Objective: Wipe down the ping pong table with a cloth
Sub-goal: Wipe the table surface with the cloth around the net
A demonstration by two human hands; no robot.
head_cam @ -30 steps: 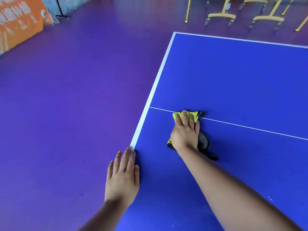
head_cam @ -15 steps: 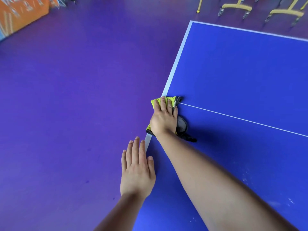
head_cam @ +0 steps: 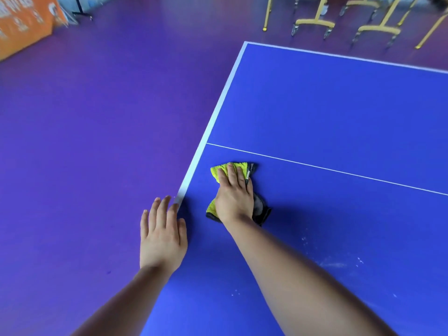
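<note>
**A:** The right hand [head_cam: 234, 197] is flat on the cloth [head_cam: 219, 172], fingers straight and together and the palm pressing down. Nothing is gripped.

**B:** That cloth is yellow with a dark grey side, bunched under the palm. Yellow shows past the fingertips and by the thumb side of the wrist, and grey pokes out on the little-finger side.

**A:** It sits on the blue desk [head_cam: 339, 112]. Just beyond the fingertips a thin white line [head_cam: 339, 169] runs across, near the cloth but clear of it.

**B:** And the left hand [head_cam: 162, 236]?

**A:** Open as well, holding nothing, palm down with the fingers straight. It's off the right hand's thumb side, at the desk's white edge stripe [head_cam: 218, 110]. The thumb is over the blue and the outer fingers are out over the purple floor [head_cam: 97, 141].

**B:** There are pale specks [head_cam: 334, 264] on the desk beside the right forearm, on the little-finger side.

**A:** Far ahead of both hands, past the desk, are yellow-legged frames [head_cam: 315, 21] on castors — and an orange banner [head_cam: 21, 27] sits well out beyond the left hand.
</note>
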